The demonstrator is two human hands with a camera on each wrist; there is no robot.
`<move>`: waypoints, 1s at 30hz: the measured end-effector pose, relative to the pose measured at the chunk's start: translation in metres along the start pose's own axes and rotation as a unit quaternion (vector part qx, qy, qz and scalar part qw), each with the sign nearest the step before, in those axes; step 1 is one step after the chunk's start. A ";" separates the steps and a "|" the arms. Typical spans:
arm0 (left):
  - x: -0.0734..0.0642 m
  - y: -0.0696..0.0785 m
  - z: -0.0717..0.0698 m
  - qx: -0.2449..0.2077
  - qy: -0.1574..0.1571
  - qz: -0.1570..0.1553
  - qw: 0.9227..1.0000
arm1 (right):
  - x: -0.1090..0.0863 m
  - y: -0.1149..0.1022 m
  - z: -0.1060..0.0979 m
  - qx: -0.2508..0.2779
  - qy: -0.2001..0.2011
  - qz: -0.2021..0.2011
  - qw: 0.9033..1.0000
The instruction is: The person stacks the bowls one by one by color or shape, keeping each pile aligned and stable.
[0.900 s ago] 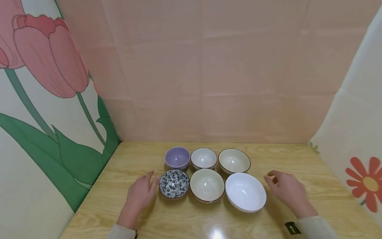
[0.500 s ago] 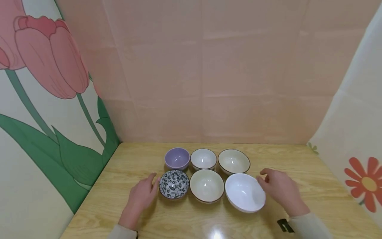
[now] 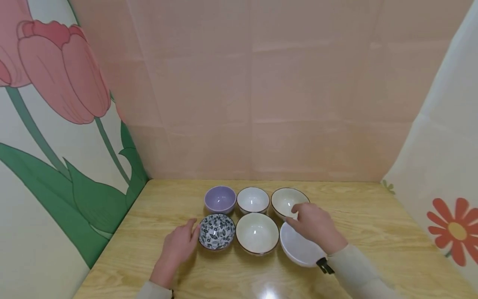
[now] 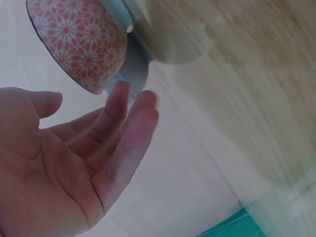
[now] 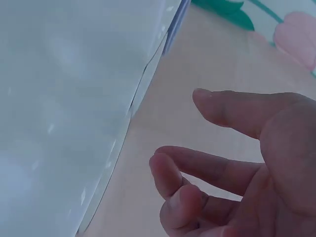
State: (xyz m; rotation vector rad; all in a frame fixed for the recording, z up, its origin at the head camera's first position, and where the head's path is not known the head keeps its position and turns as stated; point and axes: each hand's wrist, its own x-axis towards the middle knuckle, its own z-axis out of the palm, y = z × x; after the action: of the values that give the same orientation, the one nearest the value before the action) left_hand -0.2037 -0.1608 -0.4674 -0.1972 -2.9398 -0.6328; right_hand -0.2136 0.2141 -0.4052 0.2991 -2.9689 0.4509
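My left hand (image 3: pixel 178 246) is beside the bowl with black floral print inside (image 3: pixel 217 231), fingertips close to its left rim. In the left wrist view a bowl with a red-and-white flower pattern outside (image 4: pixel 81 42) sits just past my spread fingers; the palm is bare. My right hand (image 3: pixel 316 226) hovers over the large white bowl (image 3: pixel 298 250), hiding part of it. Its fingertips overlap the front of the back-right cream bowl (image 3: pixel 286 200). Seen from the right wrist, thumb and loosely bent fingers stand apart with nothing between them, beside a pale bowl (image 5: pixel 64 123).
A cream bowl with a brown rim (image 3: pixel 257 233) is mid front row. Behind stand a white bowl (image 3: pixel 253 200) and a purple bowl (image 3: pixel 220 200). All are close together on the wooden table (image 3: pixel 224 276). A pink cloth wall (image 3: pixel 250 91) rises at the table's back edge.
My right hand has moved left, from beside the white bowl to above it, its fingertips now at the back-right cream bowl. The left hand and the bowls have hardly moved.
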 end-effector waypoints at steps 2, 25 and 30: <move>-0.001 0.000 0.001 0.005 -0.003 -0.001 1.000 | 0.003 -0.012 0.005 0.000 -0.008 -0.012 1.000; 0.001 0.002 0.002 0.025 -0.011 -0.002 1.000 | 0.047 -0.044 0.027 0.024 -0.137 0.010 0.990; 0.000 0.002 0.002 0.025 -0.017 -0.007 1.000 | 0.054 -0.041 0.032 0.014 -0.164 0.006 0.986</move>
State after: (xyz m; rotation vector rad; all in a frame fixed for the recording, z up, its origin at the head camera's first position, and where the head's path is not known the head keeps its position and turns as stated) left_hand -0.2040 -0.1584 -0.4683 -0.1842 -2.9890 -0.5625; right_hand -0.2604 0.1562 -0.4157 0.3924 -3.2869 0.4866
